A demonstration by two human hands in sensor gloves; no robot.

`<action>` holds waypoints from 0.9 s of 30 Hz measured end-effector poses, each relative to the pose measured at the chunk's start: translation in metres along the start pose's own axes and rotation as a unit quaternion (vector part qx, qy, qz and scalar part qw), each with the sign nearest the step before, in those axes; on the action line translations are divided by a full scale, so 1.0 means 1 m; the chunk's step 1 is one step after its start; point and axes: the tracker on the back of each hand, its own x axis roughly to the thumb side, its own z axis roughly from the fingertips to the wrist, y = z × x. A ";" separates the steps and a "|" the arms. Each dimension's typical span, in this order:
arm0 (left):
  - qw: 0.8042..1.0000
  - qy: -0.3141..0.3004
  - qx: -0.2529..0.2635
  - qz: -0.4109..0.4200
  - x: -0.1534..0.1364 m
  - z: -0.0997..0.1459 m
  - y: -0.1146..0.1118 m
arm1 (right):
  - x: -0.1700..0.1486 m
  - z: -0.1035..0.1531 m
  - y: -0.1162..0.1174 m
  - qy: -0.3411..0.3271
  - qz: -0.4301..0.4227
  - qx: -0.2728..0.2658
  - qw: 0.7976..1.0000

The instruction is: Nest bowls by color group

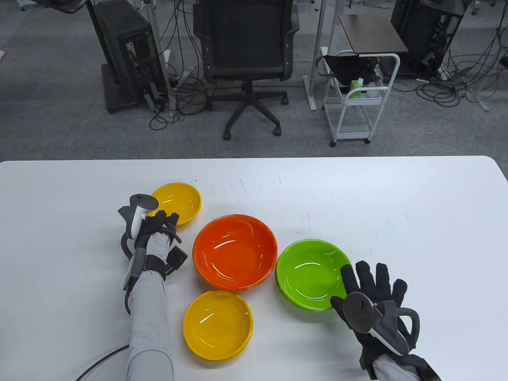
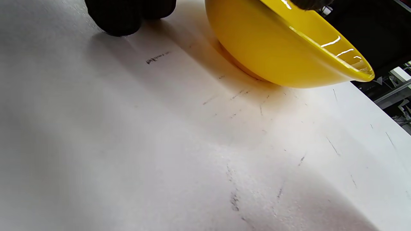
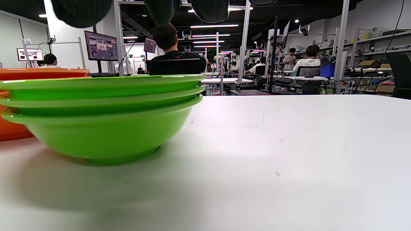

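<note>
A small yellow bowl sits at the far left. My left hand holds its near rim. In the left wrist view this bowl is tipped, with its base edge on the table and a fingertip over its rim. A second yellow bowl sits near the front. A large orange bowl is in the middle. A green stack of three nested bowls sits to its right. My right hand is open, fingers spread, over the stack's right rim. Its fingertips hang above the bowls.
The white table reaches to the far edge. Behind it on the floor stand an office chair, a white cart and computer towers with cables. The orange bowl's side touches the green stack on its left.
</note>
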 end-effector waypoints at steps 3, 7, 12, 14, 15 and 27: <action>1.000 0.000 0.013 0.021 0.002 -0.001 0.001 | 0.000 0.000 -0.001 0.001 0.003 0.001 1.000; 0.996 -0.023 0.023 0.087 -0.001 0.001 0.004 | 0.000 0.001 -0.001 0.002 0.002 0.002 1.000; 0.985 -0.032 0.015 0.170 -0.011 0.004 0.008 | 0.001 0.001 -0.002 0.002 0.002 0.005 1.000; 0.987 -0.039 0.045 0.151 -0.013 0.008 0.011 | 0.001 0.001 -0.002 0.001 0.004 0.004 1.000; 0.988 -0.048 0.068 0.133 -0.013 0.013 0.015 | 0.001 0.001 -0.002 0.002 0.004 0.003 1.000; 0.965 -0.169 0.175 0.100 -0.010 0.085 0.054 | -0.011 -0.005 0.007 0.034 -0.012 0.029 0.999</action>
